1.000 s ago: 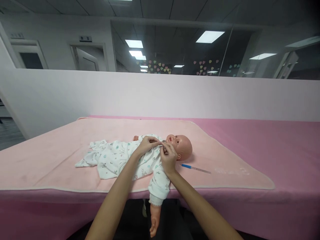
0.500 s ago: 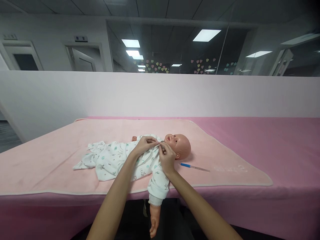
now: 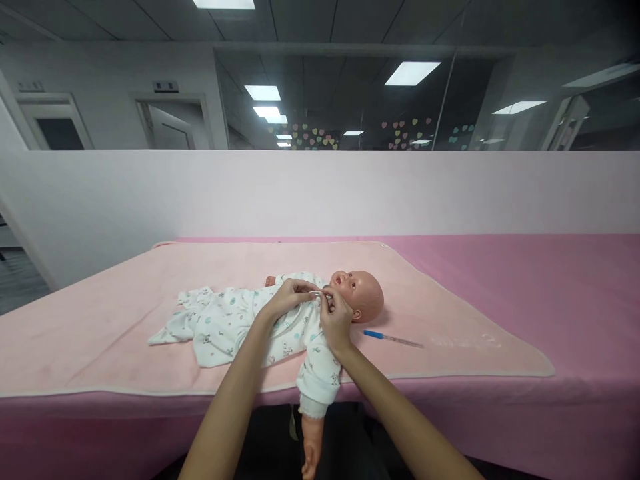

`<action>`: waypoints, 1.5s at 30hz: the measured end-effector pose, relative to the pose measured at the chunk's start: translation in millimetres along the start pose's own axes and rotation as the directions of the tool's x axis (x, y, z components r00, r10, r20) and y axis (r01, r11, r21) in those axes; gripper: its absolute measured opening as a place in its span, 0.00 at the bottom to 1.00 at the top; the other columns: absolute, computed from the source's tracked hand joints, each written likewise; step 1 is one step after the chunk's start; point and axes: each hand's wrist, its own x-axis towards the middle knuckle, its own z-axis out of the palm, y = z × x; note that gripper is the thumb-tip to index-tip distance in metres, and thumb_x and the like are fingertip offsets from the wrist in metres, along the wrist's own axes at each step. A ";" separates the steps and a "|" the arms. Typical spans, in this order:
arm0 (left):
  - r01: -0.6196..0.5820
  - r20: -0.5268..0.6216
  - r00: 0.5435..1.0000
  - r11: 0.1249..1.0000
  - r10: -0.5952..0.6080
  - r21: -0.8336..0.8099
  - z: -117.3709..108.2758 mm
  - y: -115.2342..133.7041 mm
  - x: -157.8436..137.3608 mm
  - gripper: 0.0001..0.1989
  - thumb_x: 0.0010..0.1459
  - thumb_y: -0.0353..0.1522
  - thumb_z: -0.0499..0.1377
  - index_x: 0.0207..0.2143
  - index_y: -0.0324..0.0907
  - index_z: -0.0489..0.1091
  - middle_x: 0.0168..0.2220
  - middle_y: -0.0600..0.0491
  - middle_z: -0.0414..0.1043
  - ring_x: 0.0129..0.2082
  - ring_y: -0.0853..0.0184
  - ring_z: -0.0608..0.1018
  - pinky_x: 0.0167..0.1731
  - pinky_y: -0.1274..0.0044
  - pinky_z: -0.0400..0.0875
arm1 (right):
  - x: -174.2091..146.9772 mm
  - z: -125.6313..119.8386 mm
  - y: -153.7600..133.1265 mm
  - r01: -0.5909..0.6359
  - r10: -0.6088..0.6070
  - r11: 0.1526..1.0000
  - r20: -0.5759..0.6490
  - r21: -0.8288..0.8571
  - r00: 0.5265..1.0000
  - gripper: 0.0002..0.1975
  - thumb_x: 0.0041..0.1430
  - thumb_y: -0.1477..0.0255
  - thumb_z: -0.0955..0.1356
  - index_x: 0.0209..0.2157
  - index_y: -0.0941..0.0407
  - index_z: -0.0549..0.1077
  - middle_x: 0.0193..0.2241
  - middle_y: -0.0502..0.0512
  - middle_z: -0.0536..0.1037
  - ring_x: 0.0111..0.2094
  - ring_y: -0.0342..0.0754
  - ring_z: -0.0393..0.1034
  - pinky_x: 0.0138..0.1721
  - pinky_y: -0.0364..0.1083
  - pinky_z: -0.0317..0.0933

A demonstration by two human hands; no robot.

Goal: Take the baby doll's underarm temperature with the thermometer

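A baby doll (image 3: 367, 293) lies on its back with its head to the right, dressed in a white patterned outfit (image 3: 223, 327). At the doll's neckline, my left hand (image 3: 293, 297) pinches the edge of the outfit's collar. My right hand (image 3: 336, 320) is closed on the same collar, its fingertips close to the left ones. The exact fastening between the fingers is too small to make out. One doll arm hangs over the table's front edge, its sleeve below my right wrist. Right of that wrist lies a thermometer (image 3: 395, 339) with a blue end.
A peach blanket (image 3: 115, 320) with a pale border lies under the doll. Pink cloth (image 3: 575, 300) covers the table around it. Behind rises a low white partition (image 3: 320, 193), with glass and doors beyond.
The view has tilted and shifted slightly. Both hands stay at the collar, with the fingertips moving only a little.
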 end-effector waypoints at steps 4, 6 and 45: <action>-0.016 0.034 0.999 0.999 0.017 -0.028 -0.6 1.7 -0.2 0.14 0.46 0.34 0.60 0.36 0.37 0.74 0.30 0.50 0.74 0.32 0.67 0.73 0.34 0.77 0.65 | -0.8 1.3 2.0 -0.022 0.022 1.000 0.005 -0.003 1.000 0.10 0.58 0.69 0.59 0.32 0.58 0.69 0.27 0.53 0.74 0.25 0.43 0.66 0.29 0.42 0.60; -0.023 0.033 0.999 0.999 0.024 -0.033 -0.7 2.9 -0.9 0.13 0.47 0.33 0.59 0.35 0.38 0.74 0.30 0.51 0.74 0.33 0.67 0.73 0.35 0.77 0.65 | -1.1 1.5 2.5 -0.022 0.022 1.000 0.017 -0.005 1.000 0.10 0.58 0.70 0.59 0.32 0.58 0.69 0.27 0.54 0.74 0.26 0.44 0.67 0.30 0.43 0.61; -0.022 -0.519 0.763 0.818 0.385 0.575 18.3 -10.6 -62.5 0.15 0.51 0.23 0.48 0.33 0.43 0.71 0.34 0.53 0.70 0.38 0.67 0.71 0.40 0.74 0.66 | 3.8 9.2 -8.9 0.590 -0.512 0.794 0.360 -0.149 0.780 0.10 0.49 0.81 0.62 0.29 0.55 0.72 0.36 0.53 0.74 0.37 0.48 0.64 0.37 0.47 0.58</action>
